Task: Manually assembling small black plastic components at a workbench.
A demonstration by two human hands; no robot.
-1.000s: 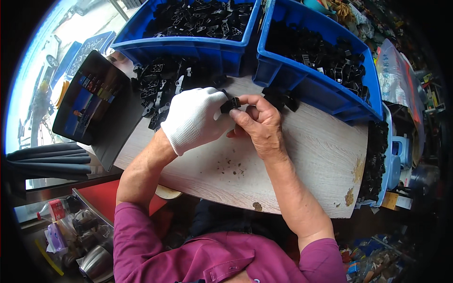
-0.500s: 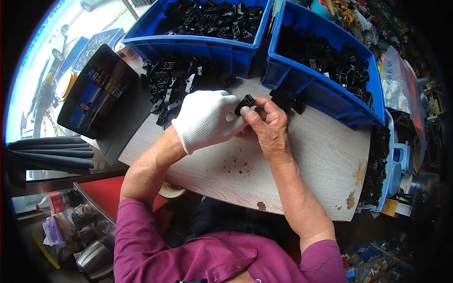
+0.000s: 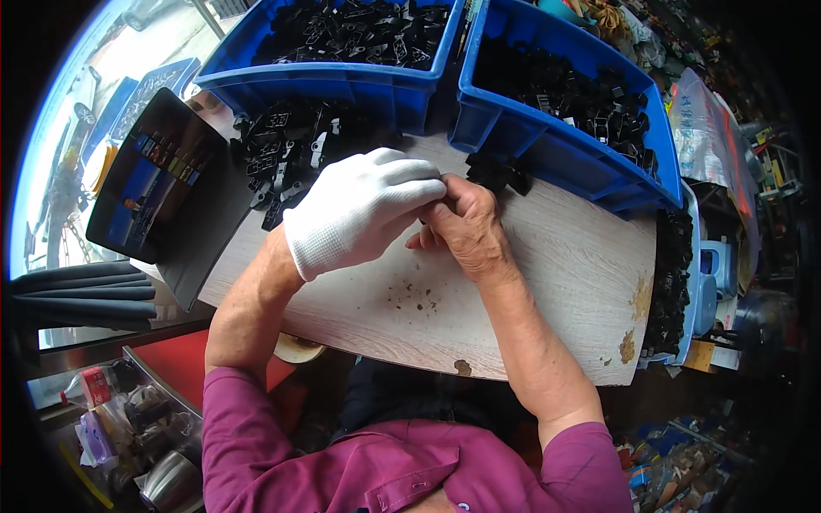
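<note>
My left hand (image 3: 363, 205), in a white knitted glove, meets my bare right hand (image 3: 469, 227) above the table. The fingers of both are closed together at their tips, around a small black plastic part that they now almost wholly cover. Gloved fingers lie over the top, while my right thumb and forefinger press in from the other side. Beyond my left hand, a heap of black plastic parts (image 3: 282, 141) lies on the table. A smaller group of black parts (image 3: 496, 173) lies past my right hand.
Two blue bins (image 3: 410, 90) (image 3: 564, 141) full of black parts stand along the far side. A tablet (image 3: 158, 179) leans at the left. Another light-blue bin (image 3: 691, 291) with black parts stands right of the pale wooden table (image 3: 564, 299). A steel kettle (image 3: 171, 480) sits lower left.
The black part, visible between my fingertips before, is now covered by my gloved fingers, which have closed over it. The whole view has shifted slightly, so everything sits further left.
</note>
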